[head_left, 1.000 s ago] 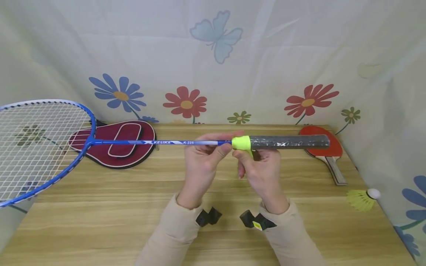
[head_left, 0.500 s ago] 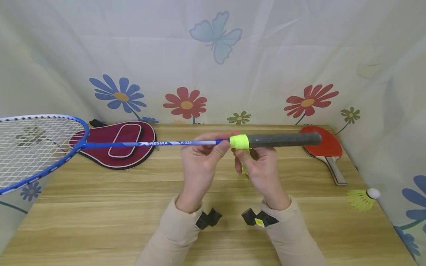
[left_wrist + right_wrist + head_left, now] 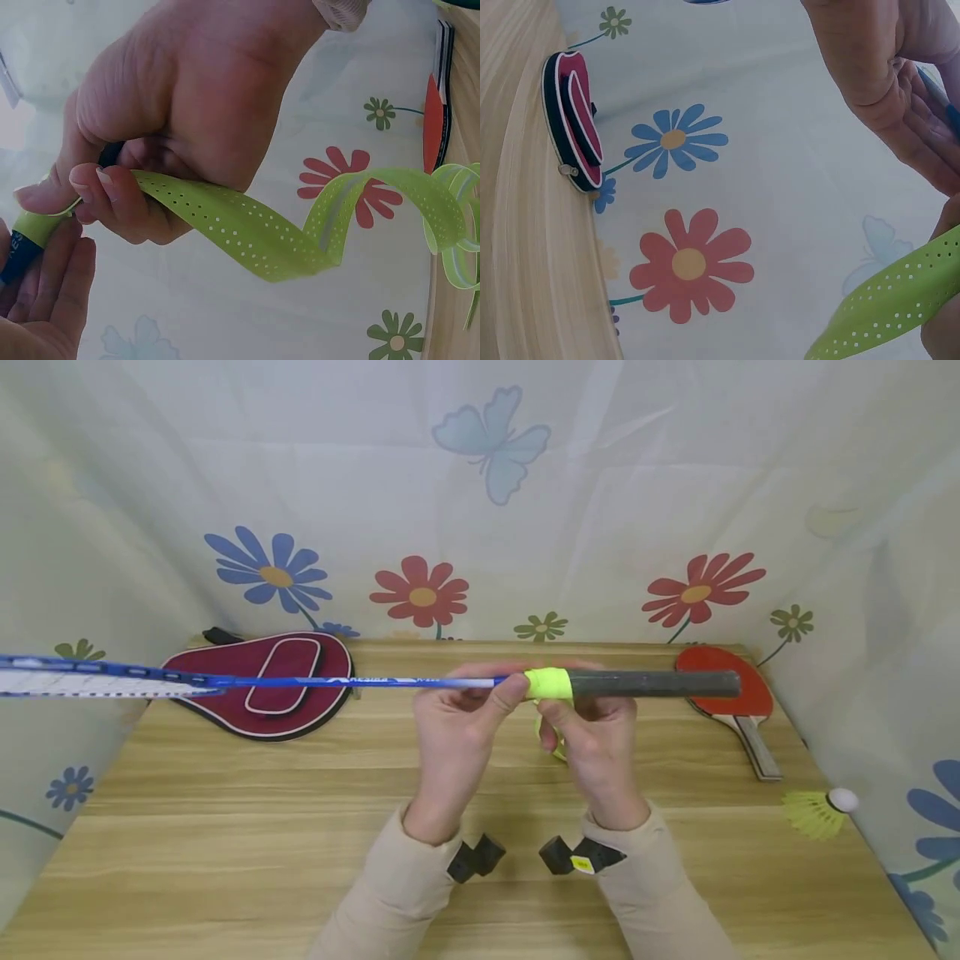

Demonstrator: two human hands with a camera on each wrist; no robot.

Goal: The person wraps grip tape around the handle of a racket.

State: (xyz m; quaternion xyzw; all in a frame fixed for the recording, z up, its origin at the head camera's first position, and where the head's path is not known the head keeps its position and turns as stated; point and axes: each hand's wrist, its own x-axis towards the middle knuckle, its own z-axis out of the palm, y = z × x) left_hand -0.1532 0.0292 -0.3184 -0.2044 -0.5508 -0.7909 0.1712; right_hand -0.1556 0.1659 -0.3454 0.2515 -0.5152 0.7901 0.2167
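A blue badminton racket (image 3: 300, 682) is held level above the table, its head seen nearly edge-on at the left. My left hand (image 3: 457, 735) grips the shaft just before the handle, thumb in front. The dark grey handle (image 3: 652, 683) points right. Around its near end lies a band of neon yellow-green grip tape (image 3: 550, 682). My right hand (image 3: 596, 743) pinches the tape beside this band, under the handle. In the left wrist view the perforated tape (image 3: 240, 225) trails from the right hand (image 3: 187, 97) in loose curls. Some fingers are hidden behind the racket.
On the wooden table (image 3: 300, 860), a maroon racket case (image 3: 225, 685) lies back left. A red table tennis bat (image 3: 723, 681) lies back right, partly behind the handle. A yellow shuttlecock (image 3: 821, 810) rests near the right edge. A flowered curtain (image 3: 585, 527) stands behind.
The racket has turned about its shaft, from its strings facing me to nearly edge-on. A loop of tape now shows below the right fingers. Both hands stay close together at the handle's near end.
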